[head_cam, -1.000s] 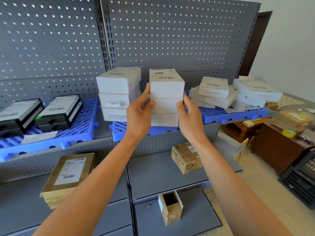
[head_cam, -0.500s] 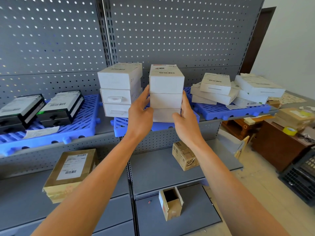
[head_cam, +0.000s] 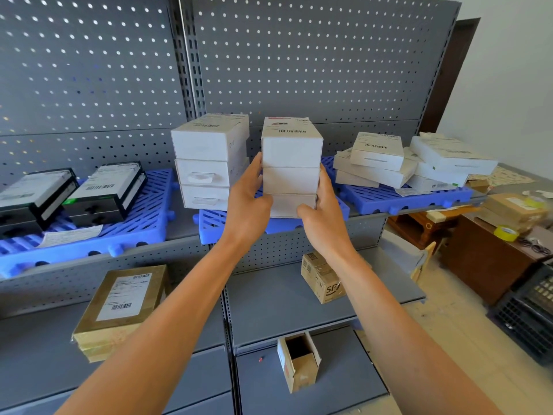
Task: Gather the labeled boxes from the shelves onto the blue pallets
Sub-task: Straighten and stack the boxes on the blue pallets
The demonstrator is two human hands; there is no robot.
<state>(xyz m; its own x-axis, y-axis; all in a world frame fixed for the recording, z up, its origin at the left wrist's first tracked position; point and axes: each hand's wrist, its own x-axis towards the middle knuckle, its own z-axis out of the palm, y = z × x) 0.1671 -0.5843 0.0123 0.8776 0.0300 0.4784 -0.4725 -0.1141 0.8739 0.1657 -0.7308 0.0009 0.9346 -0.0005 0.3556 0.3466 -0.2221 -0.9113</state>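
Grey pegboard shelving [head_cam: 299,70]; left hand [head_cam: 248,202], right hand [head_cam: 324,214] grip three-box white stack [head_cam: 291,169] over middle of three blue pallets [head_cam: 215,226].

"SF" printed on the small brown carton [head_cam: 323,277]; barcode labels elsewhere too small to read.

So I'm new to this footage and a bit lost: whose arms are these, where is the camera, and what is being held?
These are a person's bare arms, filmed by a camera worn on the head, looking forward and down. The left hand and right hand clasp a stack of three white boxes from either side, over the middle blue pallet on a grey shelf. Beside it stands another white stack. Black boxes lie on the left pallet, flat white boxes on the right one. Brown parcels sit on the shelf below.
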